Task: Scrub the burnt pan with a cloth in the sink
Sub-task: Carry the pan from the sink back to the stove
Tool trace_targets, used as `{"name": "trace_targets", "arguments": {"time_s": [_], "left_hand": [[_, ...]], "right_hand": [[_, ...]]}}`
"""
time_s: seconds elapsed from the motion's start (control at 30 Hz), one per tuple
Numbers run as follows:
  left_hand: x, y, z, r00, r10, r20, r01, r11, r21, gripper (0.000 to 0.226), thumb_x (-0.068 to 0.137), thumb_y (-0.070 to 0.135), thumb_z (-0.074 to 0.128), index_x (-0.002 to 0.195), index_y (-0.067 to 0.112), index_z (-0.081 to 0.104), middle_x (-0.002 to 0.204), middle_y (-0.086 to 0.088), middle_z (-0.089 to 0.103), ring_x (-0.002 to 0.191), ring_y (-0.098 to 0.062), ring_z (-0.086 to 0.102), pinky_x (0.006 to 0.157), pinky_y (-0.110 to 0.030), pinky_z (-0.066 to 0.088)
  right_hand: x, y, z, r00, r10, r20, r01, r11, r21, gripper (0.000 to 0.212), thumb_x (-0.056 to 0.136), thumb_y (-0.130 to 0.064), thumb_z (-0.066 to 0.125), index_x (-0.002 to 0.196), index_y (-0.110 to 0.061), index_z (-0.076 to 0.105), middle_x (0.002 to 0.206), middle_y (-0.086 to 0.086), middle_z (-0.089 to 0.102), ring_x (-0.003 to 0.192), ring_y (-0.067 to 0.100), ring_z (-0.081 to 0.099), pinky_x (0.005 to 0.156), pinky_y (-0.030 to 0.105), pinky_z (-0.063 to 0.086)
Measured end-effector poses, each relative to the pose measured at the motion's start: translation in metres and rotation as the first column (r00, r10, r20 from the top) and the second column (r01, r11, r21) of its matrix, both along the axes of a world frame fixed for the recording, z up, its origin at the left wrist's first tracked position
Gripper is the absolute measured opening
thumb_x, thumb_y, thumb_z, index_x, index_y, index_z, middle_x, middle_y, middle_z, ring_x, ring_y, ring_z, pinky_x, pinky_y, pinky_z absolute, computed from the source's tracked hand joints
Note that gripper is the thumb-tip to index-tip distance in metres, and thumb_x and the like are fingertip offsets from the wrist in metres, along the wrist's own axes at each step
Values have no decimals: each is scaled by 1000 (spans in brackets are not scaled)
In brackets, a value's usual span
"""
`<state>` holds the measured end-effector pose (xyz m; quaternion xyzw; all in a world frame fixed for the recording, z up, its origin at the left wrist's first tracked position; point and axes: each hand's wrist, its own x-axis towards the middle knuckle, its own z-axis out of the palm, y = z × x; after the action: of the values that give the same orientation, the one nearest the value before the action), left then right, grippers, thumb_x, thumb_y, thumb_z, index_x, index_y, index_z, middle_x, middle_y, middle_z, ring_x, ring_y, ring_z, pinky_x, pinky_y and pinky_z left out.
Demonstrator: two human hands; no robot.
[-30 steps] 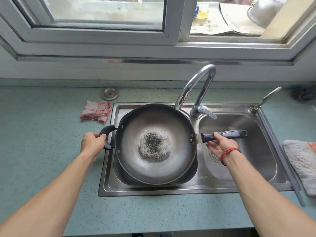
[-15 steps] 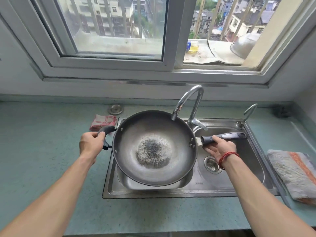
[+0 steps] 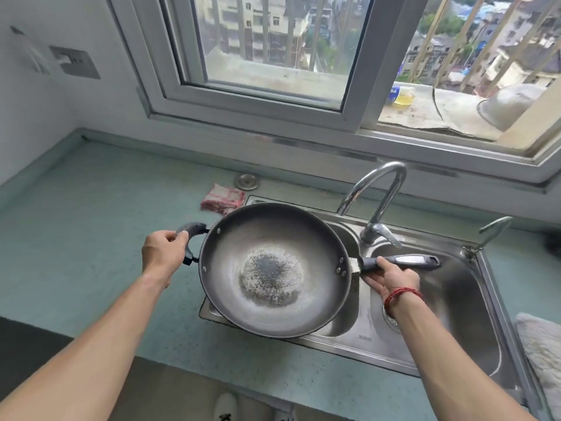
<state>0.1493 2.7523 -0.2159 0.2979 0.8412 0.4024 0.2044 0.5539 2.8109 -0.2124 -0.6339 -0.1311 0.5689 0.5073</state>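
Observation:
A round steel pan with a dark burnt patch in its middle hangs over the left basin of the steel sink. My left hand grips the small black loop handle on the pan's left side. My right hand holds the long black handle from below, thumb over it, above the right basin. A crumpled red-and-white checked cloth lies on the counter just behind the sink's left corner, untouched.
A curved chrome tap rises behind the pan, its lever pointing right. A second small tap stands at the sink's right rim. A pale towel lies at the far right. The green counter spreads left.
The pan has been lifted out of the left basin and now hangs above it, shifted slightly left. Both hands kept their grips. The camera has tilted up and turned left.

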Motion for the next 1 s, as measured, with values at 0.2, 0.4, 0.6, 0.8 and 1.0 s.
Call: {"name": "trace_targets", "arguments": {"time_s": [0.2,0.4,0.6,0.8,1.0], "left_hand": [[-26,-46,6,991,133,-10,-133,991,-8,35,88,23,59,71,-8,60,60,-11,50,59,-26,41,52,-34,31],[-65,-101,13,966,257,15,-257,966,19,33,91,23,60,67,0,60,57,-5,48,55,-20,40,51,-30,29],[-122,-172,15,924,373,83,-378,923,68,36,89,23,60,74,-10,60,58,-6,45,56,-22,36,54,-30,25],[-179,-258,16,895,421,150,-441,885,147,37,88,22,61,67,-8,55,61,-9,44,43,-15,44,49,-27,27],[-225,-354,10,817,557,148,-575,808,132,44,78,32,59,74,-12,58,62,-10,46,59,-18,39,57,-30,28]], "right_hand": [[-38,-3,-6,996,86,20,-86,996,-5,8,91,3,59,90,1,52,61,17,68,59,28,69,41,32,55],[-96,-21,2,982,190,9,-190,981,38,15,92,8,55,82,1,45,80,24,59,54,25,69,51,42,59],[-168,-51,12,963,269,33,-270,962,41,16,91,5,59,82,4,46,76,25,64,51,26,68,45,37,58],[-248,-97,18,929,367,45,-369,926,75,12,91,4,60,85,5,49,65,21,67,52,26,70,49,38,59],[-327,-138,20,857,499,127,-510,856,79,10,90,1,60,87,4,51,83,25,66,60,29,72,61,44,61]]}}
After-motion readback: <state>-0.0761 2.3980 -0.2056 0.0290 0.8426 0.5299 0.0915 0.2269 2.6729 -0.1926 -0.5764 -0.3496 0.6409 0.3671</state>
